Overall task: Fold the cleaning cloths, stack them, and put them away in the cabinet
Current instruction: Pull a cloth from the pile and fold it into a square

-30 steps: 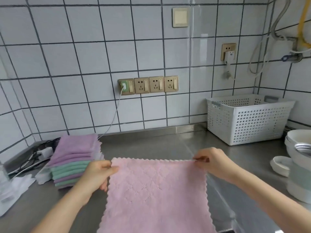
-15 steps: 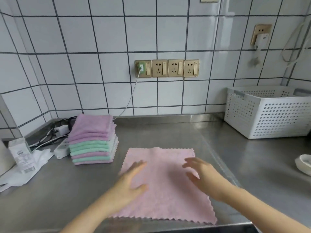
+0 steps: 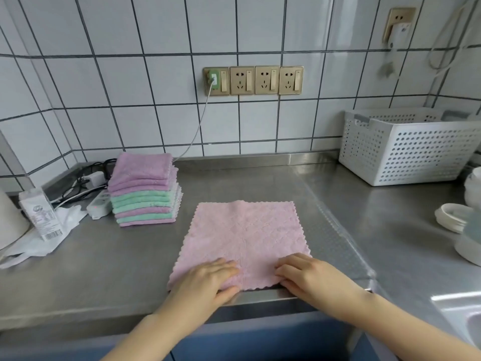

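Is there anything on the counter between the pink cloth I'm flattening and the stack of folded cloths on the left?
Nothing visible. The pink cloth and the stack of folded cloths are separated only by bare steel counter; the power strip sits beyond the stack.

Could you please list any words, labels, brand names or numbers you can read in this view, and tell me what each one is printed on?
None of the text can be read.
Small white carton at the left of the counter: a round logo, lines of print and a barcode, all too small and blurred to make out.
Wall sockets: no lettering visible.
Pink cloth, folded stack of cloths and white basket: no text.
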A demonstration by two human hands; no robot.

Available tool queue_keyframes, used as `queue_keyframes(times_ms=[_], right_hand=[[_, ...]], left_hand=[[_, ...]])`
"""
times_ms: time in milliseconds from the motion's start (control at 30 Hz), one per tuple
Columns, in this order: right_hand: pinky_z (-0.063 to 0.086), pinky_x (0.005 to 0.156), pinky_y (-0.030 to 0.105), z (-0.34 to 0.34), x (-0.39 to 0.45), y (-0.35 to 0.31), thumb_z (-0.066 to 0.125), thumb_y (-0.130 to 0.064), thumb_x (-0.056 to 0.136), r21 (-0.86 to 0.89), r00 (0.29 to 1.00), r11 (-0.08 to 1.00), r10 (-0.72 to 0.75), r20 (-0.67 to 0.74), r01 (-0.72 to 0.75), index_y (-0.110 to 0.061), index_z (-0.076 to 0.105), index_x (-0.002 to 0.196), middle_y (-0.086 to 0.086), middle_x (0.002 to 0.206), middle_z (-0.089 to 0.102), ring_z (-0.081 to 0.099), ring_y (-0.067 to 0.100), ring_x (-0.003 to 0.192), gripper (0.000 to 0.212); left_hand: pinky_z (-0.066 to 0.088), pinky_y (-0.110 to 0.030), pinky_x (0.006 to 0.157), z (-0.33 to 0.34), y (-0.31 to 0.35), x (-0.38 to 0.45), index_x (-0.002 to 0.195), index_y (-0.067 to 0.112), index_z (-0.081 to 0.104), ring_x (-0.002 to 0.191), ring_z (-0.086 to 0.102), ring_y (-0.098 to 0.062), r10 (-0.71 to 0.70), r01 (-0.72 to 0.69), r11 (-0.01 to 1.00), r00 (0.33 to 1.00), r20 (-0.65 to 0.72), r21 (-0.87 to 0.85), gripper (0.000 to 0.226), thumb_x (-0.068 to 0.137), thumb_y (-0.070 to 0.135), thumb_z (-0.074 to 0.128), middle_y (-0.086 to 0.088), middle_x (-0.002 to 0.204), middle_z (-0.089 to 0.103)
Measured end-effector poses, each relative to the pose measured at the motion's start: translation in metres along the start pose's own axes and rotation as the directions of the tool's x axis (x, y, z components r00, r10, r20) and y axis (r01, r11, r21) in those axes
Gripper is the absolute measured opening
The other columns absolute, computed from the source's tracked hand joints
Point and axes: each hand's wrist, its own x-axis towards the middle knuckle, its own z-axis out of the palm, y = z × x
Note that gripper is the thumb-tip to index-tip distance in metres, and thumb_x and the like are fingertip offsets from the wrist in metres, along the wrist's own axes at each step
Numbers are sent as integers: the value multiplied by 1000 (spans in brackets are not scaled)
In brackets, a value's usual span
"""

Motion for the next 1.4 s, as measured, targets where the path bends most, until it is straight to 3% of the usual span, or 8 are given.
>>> queue_keyframes(times_ms=[233,367,567,667,867,967,1133,1400], right_hand=[[47,49,27,-6,7,-2,62,2,60,-95,986,984,146,-76,-153,-23,52,90,-8,78,57,55,17,65,41],[43,48,25,-15,7,6,56,-6,66,-30,937,951,296,-186,-306,-22,58,83,-9,74,62,60,19,60,24],[41,66,6,-33,-24,25,72,-21,82,461,863,770,505,-20,-441,-26,68,78,-31,73,64,59,-10,69,8],[39,60,19,-46,-23,29,70,-18,83,754,801,521,599,11,-400,-8,68,72,-1,63,62,52,4,61,16],[39,59,27,-42,40,58,64,-14,88,891,619,212,780,92,-401,-4,65,79,5,67,51,46,13,63,14],[35,50,24,-21,82,83,64,-20,86,799,538,241,834,119,-551,5,63,80,5,63,46,41,14,56,26],[42,54,24,16,101,100,66,-27,84,586,458,305,879,130,-751,-6,70,80,7,71,65,58,20,68,22],[47,63,30,26,112,110,57,-29,92,508,492,390,867,79,-768,-12,63,95,1,87,60,59,23,78,18]], left_hand=[[44,-23,51,1,12,8,90,34,67,68,66,-9,-33,51,986,993,-109,160,40,78,63,43,20,87,69],[49,-29,60,-1,-18,5,83,25,66,72,65,-20,-164,185,968,978,-128,169,19,72,16,54,10,83,71],[43,-4,70,-30,-61,-23,73,33,73,80,65,7,-312,251,852,948,-61,-460,36,77,-3,71,30,80,70],[46,-8,64,-49,-58,-24,69,24,77,66,63,4,-368,262,672,930,-5,-693,26,75,-1,74,6,74,74],[43,-36,70,-42,-76,22,84,4,71,71,59,-19,-616,366,416,787,38,-832,26,78,29,75,-12,75,70],[32,-33,63,-21,-105,49,77,4,64,64,46,-17,-692,439,421,722,32,-794,47,62,48,72,-6,70,53],[18,-30,53,3,-104,62,51,14,44,51,26,-16,-742,509,563,658,-127,-651,38,77,16,71,-3,49,31],[32,-28,52,10,-109,70,64,10,54,50,39,-13,-753,573,629,617,-228,-526,27,88,20,62,2,51,46]])
